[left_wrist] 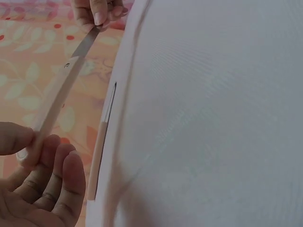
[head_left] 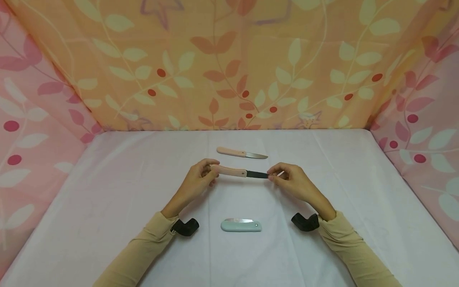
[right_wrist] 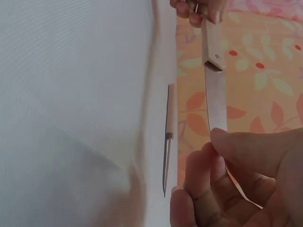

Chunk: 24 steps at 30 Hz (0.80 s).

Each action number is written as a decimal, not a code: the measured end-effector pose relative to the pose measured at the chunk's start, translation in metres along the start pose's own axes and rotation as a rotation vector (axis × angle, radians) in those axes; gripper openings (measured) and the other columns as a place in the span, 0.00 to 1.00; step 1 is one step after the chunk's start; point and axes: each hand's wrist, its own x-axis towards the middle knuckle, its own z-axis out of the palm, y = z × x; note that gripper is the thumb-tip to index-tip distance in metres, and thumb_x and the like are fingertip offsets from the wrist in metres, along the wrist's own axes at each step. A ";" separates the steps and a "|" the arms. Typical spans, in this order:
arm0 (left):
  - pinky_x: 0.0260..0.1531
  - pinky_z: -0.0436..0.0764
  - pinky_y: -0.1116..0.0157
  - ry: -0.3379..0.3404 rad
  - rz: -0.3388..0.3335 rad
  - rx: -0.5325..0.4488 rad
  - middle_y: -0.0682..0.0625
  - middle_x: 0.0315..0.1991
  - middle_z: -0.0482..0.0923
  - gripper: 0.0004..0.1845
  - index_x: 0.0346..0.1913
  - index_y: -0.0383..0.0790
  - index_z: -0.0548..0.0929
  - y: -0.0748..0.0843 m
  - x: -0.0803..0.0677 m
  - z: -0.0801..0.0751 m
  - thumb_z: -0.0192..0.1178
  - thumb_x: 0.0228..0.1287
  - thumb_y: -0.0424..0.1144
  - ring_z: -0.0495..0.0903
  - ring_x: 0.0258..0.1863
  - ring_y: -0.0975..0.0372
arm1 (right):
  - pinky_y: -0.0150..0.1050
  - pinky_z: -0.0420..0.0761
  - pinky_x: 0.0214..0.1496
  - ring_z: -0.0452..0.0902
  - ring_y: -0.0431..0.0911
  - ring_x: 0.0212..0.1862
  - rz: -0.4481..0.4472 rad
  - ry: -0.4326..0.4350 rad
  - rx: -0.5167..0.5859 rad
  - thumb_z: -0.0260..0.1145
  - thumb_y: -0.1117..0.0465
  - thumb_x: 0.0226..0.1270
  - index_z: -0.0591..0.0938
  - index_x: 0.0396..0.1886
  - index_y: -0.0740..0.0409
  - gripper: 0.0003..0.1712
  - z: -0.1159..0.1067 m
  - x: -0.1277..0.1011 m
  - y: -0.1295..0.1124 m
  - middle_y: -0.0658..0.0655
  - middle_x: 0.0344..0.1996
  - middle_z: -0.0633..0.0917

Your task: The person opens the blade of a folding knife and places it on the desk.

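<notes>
Held between both hands above the table is an unfolded folding knife (head_left: 229, 171) with a pale peach handle. My left hand (head_left: 201, 175) pinches the handle's end between thumb and fingers; the left wrist view shows this grip on the handle (left_wrist: 52, 106). At the other side my right hand (head_left: 292, 181) pinches the blade (right_wrist: 217, 97) near its tip, which the fingers partly hide. Behind them a second peach-handled knife (head_left: 231, 152) lies unfolded on the cloth, blade to the right. Nearer to me lies a mint-green folding knife (head_left: 241, 226), its blade folded against the handle.
A white cloth (head_left: 143, 199) covers the table. Floral fabric walls stand around it: an orange one (head_left: 229, 59) at the back and pink ones at the left and right (head_left: 430, 119). A black wrist device (head_left: 186, 227) sits at each cuff.
</notes>
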 end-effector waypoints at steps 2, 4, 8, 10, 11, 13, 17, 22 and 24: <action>0.30 0.79 0.69 0.020 -0.009 -0.002 0.33 0.39 0.84 0.16 0.58 0.28 0.73 -0.001 0.001 0.000 0.55 0.74 0.35 0.79 0.29 0.56 | 0.32 0.75 0.36 0.83 0.46 0.31 0.006 0.007 0.003 0.67 0.63 0.68 0.84 0.46 0.62 0.10 0.002 0.001 0.001 0.60 0.38 0.86; 0.30 0.76 0.71 0.040 -0.017 0.017 0.34 0.40 0.85 0.14 0.56 0.30 0.72 -0.002 0.001 0.000 0.54 0.74 0.35 0.78 0.29 0.59 | 0.32 0.75 0.36 0.82 0.45 0.31 0.009 0.010 0.005 0.66 0.63 0.69 0.83 0.46 0.63 0.10 0.004 0.002 0.002 0.61 0.39 0.86; 0.33 0.73 0.72 0.055 -0.026 0.077 0.38 0.40 0.86 0.13 0.54 0.32 0.73 -0.005 0.000 0.000 0.55 0.74 0.36 0.76 0.30 0.63 | 0.31 0.75 0.34 0.81 0.45 0.31 0.034 0.009 0.008 0.64 0.65 0.70 0.83 0.48 0.64 0.10 0.009 0.003 0.004 0.62 0.39 0.86; 0.34 0.72 0.71 0.053 -0.018 0.101 0.39 0.40 0.86 0.13 0.54 0.33 0.73 -0.008 0.000 -0.001 0.56 0.74 0.37 0.77 0.32 0.64 | 0.31 0.75 0.33 0.81 0.45 0.30 0.043 0.015 0.009 0.62 0.66 0.70 0.83 0.48 0.64 0.10 0.012 0.003 0.005 0.62 0.39 0.86; 0.35 0.73 0.71 0.053 -0.015 0.112 0.40 0.40 0.86 0.13 0.53 0.33 0.74 -0.010 0.001 -0.001 0.56 0.73 0.37 0.78 0.33 0.64 | 0.31 0.75 0.33 0.81 0.44 0.30 0.043 0.018 0.008 0.62 0.67 0.71 0.83 0.49 0.65 0.10 0.013 0.003 0.006 0.62 0.39 0.86; 0.38 0.75 0.69 0.063 -0.003 0.135 0.40 0.40 0.86 0.13 0.53 0.33 0.75 -0.012 0.002 -0.002 0.57 0.72 0.37 0.80 0.36 0.61 | 0.31 0.75 0.33 0.81 0.45 0.31 0.037 0.027 0.011 0.61 0.67 0.71 0.82 0.50 0.65 0.12 0.015 0.003 0.007 0.63 0.39 0.86; 0.42 0.76 0.65 0.085 -0.002 0.190 0.40 0.42 0.83 0.13 0.51 0.33 0.77 -0.014 0.006 -0.004 0.59 0.71 0.38 0.81 0.40 0.56 | 0.31 0.77 0.34 0.84 0.47 0.34 0.031 0.036 0.033 0.62 0.66 0.71 0.79 0.55 0.67 0.15 0.017 0.004 0.009 0.64 0.41 0.85; 0.39 0.75 0.65 0.082 -0.005 0.245 0.40 0.42 0.82 0.13 0.50 0.33 0.80 -0.016 0.013 -0.008 0.59 0.71 0.40 0.79 0.38 0.55 | 0.30 0.78 0.36 0.87 0.50 0.39 0.029 0.051 0.066 0.63 0.65 0.71 0.77 0.57 0.68 0.18 0.017 0.005 0.010 0.66 0.44 0.85; 0.39 0.75 0.65 0.081 0.000 0.261 0.40 0.41 0.83 0.13 0.50 0.33 0.81 -0.016 0.017 -0.010 0.59 0.72 0.40 0.80 0.39 0.54 | 0.31 0.79 0.36 0.87 0.52 0.41 0.030 0.055 0.072 0.63 0.65 0.71 0.77 0.58 0.68 0.18 0.017 0.005 0.010 0.66 0.45 0.85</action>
